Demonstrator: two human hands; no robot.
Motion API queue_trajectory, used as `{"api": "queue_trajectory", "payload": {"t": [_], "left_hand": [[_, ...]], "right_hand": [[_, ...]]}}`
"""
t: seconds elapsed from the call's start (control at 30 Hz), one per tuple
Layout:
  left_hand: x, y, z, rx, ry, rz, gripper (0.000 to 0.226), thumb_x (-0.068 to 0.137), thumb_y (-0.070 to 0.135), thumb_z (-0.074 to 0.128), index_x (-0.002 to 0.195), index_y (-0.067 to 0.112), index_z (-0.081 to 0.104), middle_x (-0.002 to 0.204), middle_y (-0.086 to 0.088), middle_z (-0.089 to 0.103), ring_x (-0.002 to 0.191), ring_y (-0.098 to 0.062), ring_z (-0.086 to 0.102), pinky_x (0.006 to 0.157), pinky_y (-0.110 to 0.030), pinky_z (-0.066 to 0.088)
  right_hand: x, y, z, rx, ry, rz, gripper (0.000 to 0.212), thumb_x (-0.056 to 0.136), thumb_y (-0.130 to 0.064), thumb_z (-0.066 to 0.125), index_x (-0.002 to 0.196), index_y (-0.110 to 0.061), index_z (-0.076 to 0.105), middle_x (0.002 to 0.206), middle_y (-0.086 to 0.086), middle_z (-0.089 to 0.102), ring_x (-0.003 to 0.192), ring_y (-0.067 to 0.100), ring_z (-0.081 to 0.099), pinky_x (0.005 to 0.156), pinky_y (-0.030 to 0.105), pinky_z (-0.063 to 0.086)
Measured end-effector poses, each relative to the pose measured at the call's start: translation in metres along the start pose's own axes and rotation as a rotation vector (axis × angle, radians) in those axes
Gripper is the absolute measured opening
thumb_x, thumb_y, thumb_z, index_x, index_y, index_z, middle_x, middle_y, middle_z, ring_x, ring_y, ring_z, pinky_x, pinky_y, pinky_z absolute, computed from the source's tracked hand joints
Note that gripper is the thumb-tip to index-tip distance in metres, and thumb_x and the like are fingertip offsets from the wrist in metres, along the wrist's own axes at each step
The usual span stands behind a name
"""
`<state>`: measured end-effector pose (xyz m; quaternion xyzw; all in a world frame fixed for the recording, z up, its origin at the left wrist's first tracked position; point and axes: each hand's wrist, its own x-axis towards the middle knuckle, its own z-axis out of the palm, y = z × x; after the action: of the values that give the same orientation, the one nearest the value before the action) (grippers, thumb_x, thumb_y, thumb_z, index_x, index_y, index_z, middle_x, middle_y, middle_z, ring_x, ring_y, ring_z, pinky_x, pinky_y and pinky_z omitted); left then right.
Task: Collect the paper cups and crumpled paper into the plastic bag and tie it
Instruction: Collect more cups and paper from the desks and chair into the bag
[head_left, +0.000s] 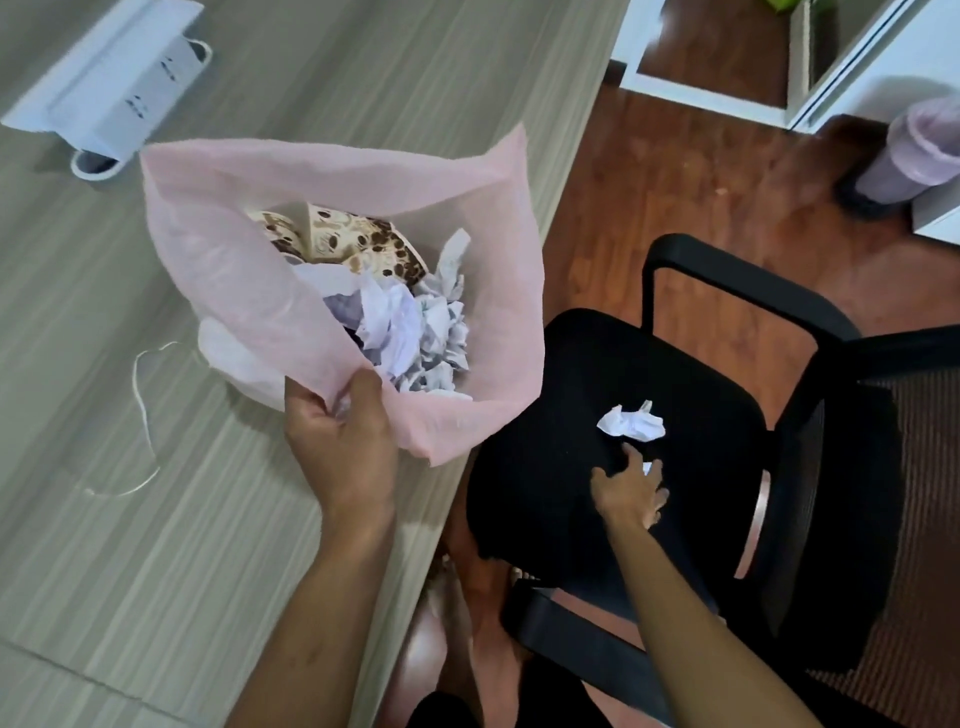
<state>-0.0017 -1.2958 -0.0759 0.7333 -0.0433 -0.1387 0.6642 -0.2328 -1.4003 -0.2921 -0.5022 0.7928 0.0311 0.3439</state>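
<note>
A pink plastic bag (234, 270) stands open on the wooden table (156, 545) near its right edge. Inside lie brown-patterned paper cups (353, 244) and several balls of crumpled paper (405, 327). My left hand (337, 436) grips the bag's near rim and holds the mouth open. One white crumpled paper ball (631, 423) rests on the black chair seat (545, 389) beside the table. My right hand (628, 491) is low over the seat just below that ball, fingers spread, not touching it. A small white scrap (647, 467) shows under its fingers.
A thin white string (140, 405) lies on the table left of the bag. A white socket box (104, 78) sits at the far left. The chair's armrest (737, 275) rises behind the seat. A lined waste bin (914, 156) stands on the wooden floor at right.
</note>
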Motion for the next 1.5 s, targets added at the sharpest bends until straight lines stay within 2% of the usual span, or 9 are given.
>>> {"api": "queue_trajectory", "payload": {"t": [0.2, 0.57, 0.73, 0.83, 0.93, 1.1, 1.23, 1.33, 1.5], "left_hand": [[-0.005, -0.011, 0.004, -0.015, 0.014, -0.002, 0.031, 0.079, 0.013, 0.061, 0.11, 0.017, 0.065, 0.107, 0.003, 0.072, 0.102, -0.014, 0.069, 0.095, -0.042, 0.054], [-0.003, -0.008, -0.007, -0.061, 0.012, 0.004, 0.032, 0.079, 0.01, 0.06, 0.104, 0.029, 0.065, 0.106, 0.004, 0.073, 0.1, -0.015, 0.07, 0.093, -0.042, 0.055], [-0.005, -0.009, -0.011, -0.068, 0.017, 0.003, 0.032, 0.079, 0.008, 0.059, 0.101, 0.032, 0.065, 0.107, 0.003, 0.073, 0.102, -0.017, 0.069, 0.094, -0.043, 0.055], [-0.008, -0.006, -0.011, -0.071, 0.023, -0.009, 0.032, 0.079, 0.008, 0.059, 0.096, 0.035, 0.065, 0.102, 0.008, 0.072, 0.101, -0.016, 0.069, 0.094, -0.045, 0.055], [-0.009, 0.0, -0.016, -0.083, 0.036, -0.023, 0.034, 0.079, 0.008, 0.059, 0.099, 0.035, 0.065, 0.105, 0.005, 0.072, 0.101, -0.017, 0.069, 0.094, -0.043, 0.055], [-0.005, 0.013, -0.031, -0.105, 0.115, -0.038, 0.033, 0.075, 0.01, 0.057, 0.1, 0.029, 0.065, 0.097, 0.007, 0.072, 0.09, -0.011, 0.07, 0.082, -0.033, 0.056], [-0.003, 0.025, -0.042, -0.128, 0.151, -0.009, 0.032, 0.072, 0.014, 0.055, 0.103, 0.019, 0.062, 0.092, 0.008, 0.069, 0.08, -0.004, 0.067, 0.073, -0.023, 0.051], [-0.003, 0.029, -0.043, -0.11, 0.154, -0.003, 0.028, 0.071, 0.014, 0.054, 0.097, 0.021, 0.062, 0.09, 0.006, 0.068, 0.078, -0.008, 0.066, 0.073, -0.027, 0.051], [-0.007, 0.031, -0.039, -0.088, 0.134, 0.0, 0.028, 0.075, 0.013, 0.055, 0.102, 0.017, 0.063, 0.096, -0.001, 0.07, 0.087, -0.019, 0.068, 0.078, -0.036, 0.054]], "right_hand": [[0.036, 0.024, 0.012, 0.013, -0.193, -0.019, 0.057, 0.086, -0.028, 0.066, 0.141, -0.018, 0.05, 0.153, 0.012, 0.038, 0.129, 0.033, 0.049, 0.108, 0.041, 0.042], [0.031, 0.03, 0.022, -0.022, -0.202, -0.009, 0.05, 0.09, -0.026, 0.065, 0.137, -0.013, 0.055, 0.135, 0.011, 0.059, 0.122, 0.032, 0.056, 0.096, 0.032, 0.044], [0.019, 0.027, 0.014, 0.058, -0.117, -0.015, 0.027, 0.087, -0.021, 0.065, 0.108, -0.004, 0.069, 0.107, 0.017, 0.07, 0.092, 0.029, 0.062, 0.082, 0.031, 0.045], [-0.002, 0.014, -0.002, 0.158, -0.074, -0.082, 0.029, 0.086, -0.023, 0.065, 0.108, -0.005, 0.067, 0.113, 0.012, 0.068, 0.099, 0.026, 0.063, 0.084, 0.03, 0.047], [-0.042, -0.017, -0.032, 0.327, -0.026, -0.184, 0.043, 0.089, -0.023, 0.065, 0.13, -0.014, 0.06, 0.132, -0.002, 0.06, 0.107, 0.011, 0.058, 0.089, 0.023, 0.04], [-0.134, -0.089, -0.099, 0.664, 0.04, -0.531, 0.038, 0.092, -0.02, 0.065, 0.129, -0.024, 0.062, 0.135, -0.019, 0.054, 0.111, -0.01, 0.056, 0.092, 0.009, 0.044], [-0.198, -0.141, -0.124, 0.757, 0.084, -0.951, 0.037, 0.091, -0.016, 0.065, 0.127, -0.018, 0.065, 0.136, -0.014, 0.055, 0.123, 0.005, 0.055, 0.096, 0.021, 0.05], [-0.223, -0.174, -0.121, 0.481, 0.009, -1.245, 0.037, 0.089, -0.024, 0.062, 0.126, -0.018, 0.067, 0.14, -0.01, 0.055, 0.128, 0.011, 0.051, 0.105, 0.04, 0.044], [-0.22, -0.203, -0.12, -0.049, -0.399, -1.322, 0.028, 0.091, -0.026, 0.063, 0.117, -0.025, 0.072, 0.148, -0.008, 0.049, 0.135, 0.009, 0.045, 0.111, 0.039, 0.037]]}}
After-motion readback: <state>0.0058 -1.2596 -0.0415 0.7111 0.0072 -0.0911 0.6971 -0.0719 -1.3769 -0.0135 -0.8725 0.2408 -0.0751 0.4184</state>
